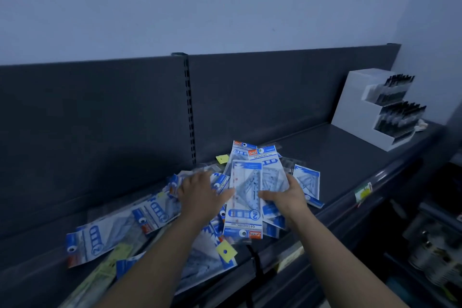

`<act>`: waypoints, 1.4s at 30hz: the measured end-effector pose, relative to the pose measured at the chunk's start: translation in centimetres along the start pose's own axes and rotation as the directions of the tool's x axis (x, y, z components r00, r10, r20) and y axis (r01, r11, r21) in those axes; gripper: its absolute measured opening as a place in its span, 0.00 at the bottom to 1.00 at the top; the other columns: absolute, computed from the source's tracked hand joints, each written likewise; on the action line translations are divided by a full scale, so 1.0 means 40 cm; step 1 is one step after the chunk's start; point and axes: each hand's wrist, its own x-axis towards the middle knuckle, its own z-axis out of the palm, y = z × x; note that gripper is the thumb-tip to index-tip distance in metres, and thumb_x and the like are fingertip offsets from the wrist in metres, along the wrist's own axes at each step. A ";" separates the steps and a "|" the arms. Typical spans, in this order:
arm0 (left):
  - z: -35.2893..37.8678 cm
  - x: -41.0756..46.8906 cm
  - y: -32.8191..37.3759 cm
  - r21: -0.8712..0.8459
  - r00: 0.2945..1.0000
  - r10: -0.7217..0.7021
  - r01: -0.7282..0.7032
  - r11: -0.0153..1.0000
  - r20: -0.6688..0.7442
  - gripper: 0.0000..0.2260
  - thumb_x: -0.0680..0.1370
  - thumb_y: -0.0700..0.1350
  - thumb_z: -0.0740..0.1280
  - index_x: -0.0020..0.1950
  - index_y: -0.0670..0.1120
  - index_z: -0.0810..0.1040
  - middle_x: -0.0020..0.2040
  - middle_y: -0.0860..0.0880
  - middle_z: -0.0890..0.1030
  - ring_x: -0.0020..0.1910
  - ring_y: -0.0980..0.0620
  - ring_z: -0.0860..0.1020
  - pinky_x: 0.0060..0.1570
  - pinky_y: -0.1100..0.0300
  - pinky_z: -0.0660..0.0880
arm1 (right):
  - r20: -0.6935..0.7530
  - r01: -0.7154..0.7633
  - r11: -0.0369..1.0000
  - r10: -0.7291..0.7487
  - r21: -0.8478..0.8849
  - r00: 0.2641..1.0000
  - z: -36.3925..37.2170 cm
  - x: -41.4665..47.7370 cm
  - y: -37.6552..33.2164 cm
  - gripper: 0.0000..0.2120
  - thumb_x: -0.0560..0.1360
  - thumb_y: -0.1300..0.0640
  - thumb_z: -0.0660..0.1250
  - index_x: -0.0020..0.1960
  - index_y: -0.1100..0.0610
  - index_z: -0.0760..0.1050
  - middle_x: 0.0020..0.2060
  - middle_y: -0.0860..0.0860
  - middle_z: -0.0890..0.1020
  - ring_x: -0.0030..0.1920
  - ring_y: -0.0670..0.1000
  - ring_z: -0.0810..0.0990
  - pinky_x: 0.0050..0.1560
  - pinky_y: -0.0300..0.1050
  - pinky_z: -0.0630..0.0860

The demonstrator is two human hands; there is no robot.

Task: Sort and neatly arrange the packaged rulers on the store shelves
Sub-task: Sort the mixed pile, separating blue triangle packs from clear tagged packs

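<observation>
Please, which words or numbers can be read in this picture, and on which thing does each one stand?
"GEOMETRIC": header of the ruler pack at the back of the pile.
"GEOMETRIC" and "2", both upside down: the top pack in the middle.
Red brand logos, yellow tags, shelf-edge labels: too blurred to read.

Head-worn view, downward, close over shelf (337, 152)
</observation>
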 end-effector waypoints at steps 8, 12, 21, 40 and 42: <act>0.014 0.087 0.116 -0.530 0.963 0.142 0.000 0.848 0.228 0.17 0.72 0.46 0.75 0.58 0.43 0.76 0.54 0.47 0.82 0.49 0.48 0.82 0.47 0.54 0.78 | -0.068 0.030 0.999 -0.028 0.034 0.997 -0.049 0.079 -0.029 0.32 0.61 0.66 0.80 0.58 0.47 0.71 0.50 0.55 0.82 0.42 0.57 0.85 0.36 0.54 0.82; 0.033 0.146 0.091 -0.201 0.997 0.020 -0.004 0.980 0.074 0.14 0.76 0.42 0.69 0.59 0.40 0.73 0.60 0.42 0.76 0.53 0.44 0.76 0.49 0.57 0.72 | -0.176 0.042 0.993 -0.061 -0.110 0.982 -0.061 0.132 -0.017 0.35 0.59 0.61 0.82 0.58 0.43 0.70 0.57 0.54 0.74 0.44 0.56 0.83 0.44 0.58 0.82; 0.117 0.206 0.247 -0.532 0.939 0.048 0.149 0.834 0.339 0.40 0.64 0.61 0.76 0.71 0.49 0.67 0.67 0.51 0.74 0.59 0.49 0.78 0.60 0.50 0.75 | 0.002 0.062 0.995 -0.063 0.076 0.998 -0.150 0.256 -0.069 0.28 0.64 0.68 0.78 0.58 0.53 0.71 0.50 0.55 0.83 0.46 0.57 0.84 0.43 0.57 0.82; 0.439 0.479 0.689 -0.671 0.945 -0.038 0.258 0.695 0.324 0.06 0.77 0.37 0.67 0.50 0.46 0.72 0.49 0.46 0.80 0.46 0.47 0.80 0.45 0.55 0.77 | -0.080 0.006 0.985 -0.020 -0.174 0.997 -0.576 0.644 -0.108 0.16 0.73 0.68 0.65 0.58 0.56 0.70 0.45 0.47 0.77 0.40 0.49 0.80 0.32 0.40 0.75; 0.465 0.507 0.706 -0.655 0.942 -0.031 0.255 0.711 0.333 0.07 0.76 0.38 0.67 0.53 0.43 0.73 0.49 0.45 0.81 0.45 0.48 0.81 0.39 0.58 0.77 | -0.119 0.004 0.976 -0.031 -0.216 0.992 -0.590 0.669 -0.107 0.14 0.74 0.68 0.63 0.57 0.57 0.70 0.44 0.48 0.77 0.39 0.47 0.79 0.31 0.39 0.74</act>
